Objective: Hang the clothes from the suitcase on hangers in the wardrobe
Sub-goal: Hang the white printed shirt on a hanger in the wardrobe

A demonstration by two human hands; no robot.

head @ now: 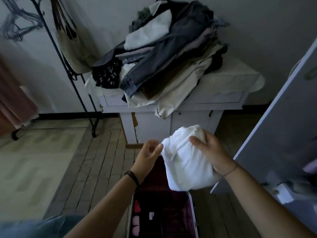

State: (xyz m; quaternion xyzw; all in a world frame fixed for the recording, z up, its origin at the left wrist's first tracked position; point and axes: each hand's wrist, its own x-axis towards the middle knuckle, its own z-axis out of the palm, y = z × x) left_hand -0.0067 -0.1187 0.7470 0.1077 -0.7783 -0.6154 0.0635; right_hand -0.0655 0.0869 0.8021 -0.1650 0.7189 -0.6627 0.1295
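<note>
Near: open suitcase [131,208] on the floor right below the hands, dark clothes and some pink items inside.

Above it: white garment [185,165], clear of the suitcase and held in the air, bunched. Its long axis runs roughly up-down in the head view, with the lower end hanging over the suitcase's far edge.

Left hand [147,155]: grip pressed together, thumb and forefinger pinching the garment's left edge near the top.

Right hand [211,153]: grip curled round the bundle's right side, thumb across the front. The bulk of the cloth lies between the two grips and hangs below them.

Judgement: the step in hand is opening the bundle out. This likely needs the grips drawn apart sideways, across the long axis.

Right: wardrobe door [283,126], just beside the right hand.

Farther: worktop [231,79] carrying a pile of clothes [168,54].

Far left, high: hangers [17,23], blurred, by a dark rack [68,66], well apart from the garment. The left hand is on their side, so it looks like the one to free for a hanger.
</note>
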